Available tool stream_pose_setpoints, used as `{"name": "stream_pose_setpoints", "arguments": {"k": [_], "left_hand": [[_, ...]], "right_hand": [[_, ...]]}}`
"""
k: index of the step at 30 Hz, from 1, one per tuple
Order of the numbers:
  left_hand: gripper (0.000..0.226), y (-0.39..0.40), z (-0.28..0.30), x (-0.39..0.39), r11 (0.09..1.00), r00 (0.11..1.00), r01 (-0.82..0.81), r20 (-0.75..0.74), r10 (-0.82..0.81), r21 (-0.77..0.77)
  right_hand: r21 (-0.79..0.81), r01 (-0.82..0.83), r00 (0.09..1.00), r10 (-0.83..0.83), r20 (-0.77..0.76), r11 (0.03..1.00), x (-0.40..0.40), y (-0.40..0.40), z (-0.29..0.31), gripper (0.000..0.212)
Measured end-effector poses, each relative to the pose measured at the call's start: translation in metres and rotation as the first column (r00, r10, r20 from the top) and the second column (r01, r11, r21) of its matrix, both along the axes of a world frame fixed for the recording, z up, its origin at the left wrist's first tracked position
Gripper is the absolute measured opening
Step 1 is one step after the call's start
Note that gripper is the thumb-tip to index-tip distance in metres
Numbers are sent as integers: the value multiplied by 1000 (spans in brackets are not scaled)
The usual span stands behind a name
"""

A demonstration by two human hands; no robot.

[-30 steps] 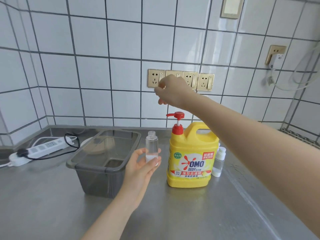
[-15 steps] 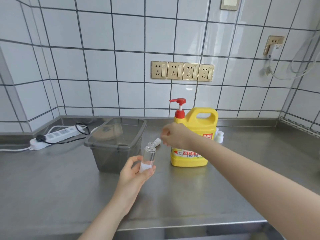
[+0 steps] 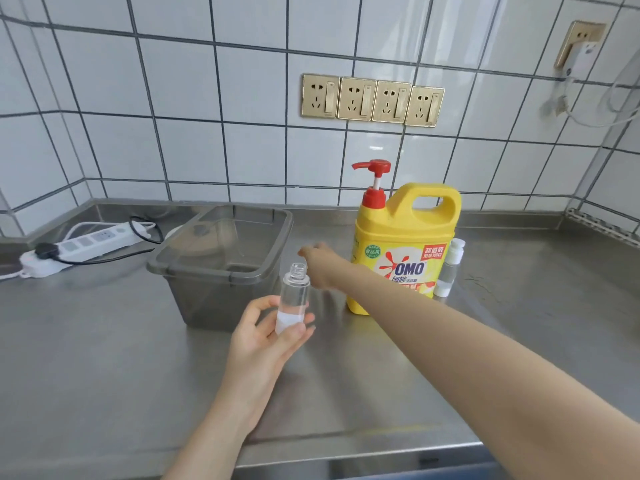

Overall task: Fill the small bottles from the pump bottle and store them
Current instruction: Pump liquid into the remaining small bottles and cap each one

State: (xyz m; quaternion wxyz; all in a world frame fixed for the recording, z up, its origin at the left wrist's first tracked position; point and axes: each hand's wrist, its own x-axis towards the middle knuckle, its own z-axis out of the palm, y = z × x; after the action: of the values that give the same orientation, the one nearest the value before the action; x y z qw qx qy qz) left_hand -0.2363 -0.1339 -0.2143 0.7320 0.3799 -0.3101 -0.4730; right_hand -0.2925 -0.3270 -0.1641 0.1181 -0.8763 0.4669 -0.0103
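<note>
Moved beyond the uncapped small bottle [image 3: 292,299] gripped by left hand [image 3: 266,336], right hand [image 3: 320,266] grip unclear.

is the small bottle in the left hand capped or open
Open: the small bottle in the left hand shows a bare threaded neck, no cap.

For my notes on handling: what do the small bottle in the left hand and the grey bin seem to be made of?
Small bottle: clear, glossy, probably plastic, possibly glass; the fingers show through it. Grey bin: smoky translucent plastic, smooth; its floor shows through the wall.
</note>
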Motion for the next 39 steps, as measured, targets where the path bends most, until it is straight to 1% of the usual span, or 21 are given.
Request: {"name": "stream_pose_setpoints", "arguments": {"k": [1,3,5,7,11,14,16,19,21,22,24,26,29,30,31,32,33,35,36,39], "left_hand": [[48,-1,-1,1,1000,1000,-4,0,4,-2],[50,-2,-1,1,1000,1000,-14,2,14,-8],[47,-4,-2,1,1000,1000,-23,0,23,-6],[44,-5,-3,1,1000,1000,-23,8,23,-3],[44,-5,-4,2,1000,1000,-10,30,10,-13],[44,-5,-3,2,1000,999,-1,44,1,-18],[42,-5,-3,2,1000,999,4,50,-3,-12],[40,-4,-3,1,1000,999,-1,50,1,-7],[41,-5,-4,1,1000,999,4,46,-4,-5],[42,-5,-4,1,1000,999,7,46,-7,-4],[45,-5,-5,1,1000,998,14,58,-14,0],[45,-3,-5,0,1000,996,20,89,-21,19],[36,-1,-5,-1,998,990,32,138,-39,50],[33,1,-4,-4,997,986,37,160,-47,62],[32,0,-4,-3,997,982,39,182,-52,71],[32,0,-4,-3,996,977,44,204,-59,80],[33,1,-4,-6,995,973,50,220,-67,85],[33,1,-4,-7,994,966,59,247,-81,93],[32,2,-4,-8,994,963,66,255,-88,92],[35,3,-3,-9,994,961,84,256,-100,73]], "right_hand": [[21,12,1000,-12,-11,1000,5,-6,-4,57],[16,50,997,-49,-58,999,11,-15,-11,58],[-32,88,990,-91,-104,996,14,-21,-15,53],[-74,97,987,-105,-120,993,13,-24,-19,45],[-146,57,991,-74,-112,988,16,-23,-26,36],[-176,29,998,-40,-56,984,14,-17,-29,34],[-124,17,1000,-17,2,992,10,-12,-32,34],[-22,-11,992,13,129,1000,-3,5,-31,38],[-20,-28,981,32,192,999,-21,22,-24,36],[-8,-34,970,34,241,999,-32,34,-16,39],[48,-37,937,18,350,998,-57,56,1,45],[170,-41,870,-49,491,985,-83,76,17,45],[426,-101,682,-249,688,899,-111,99,37,39],[480,-133,624,-303,720,867,-122,106,44,34],[506,-161,589,-329,738,847,-126,109,49,30],[503,-164,580,-330,745,849,-132,113,54,26],[454,-139,601,-289,745,880,-138,117,58,25],[286,-71,676,-165,718,956,-145,121,64,25],[198,-52,706,-104,700,979,-147,122,66,26],[-5,-75,772,61,632,997,-146,122,68,25]]}}
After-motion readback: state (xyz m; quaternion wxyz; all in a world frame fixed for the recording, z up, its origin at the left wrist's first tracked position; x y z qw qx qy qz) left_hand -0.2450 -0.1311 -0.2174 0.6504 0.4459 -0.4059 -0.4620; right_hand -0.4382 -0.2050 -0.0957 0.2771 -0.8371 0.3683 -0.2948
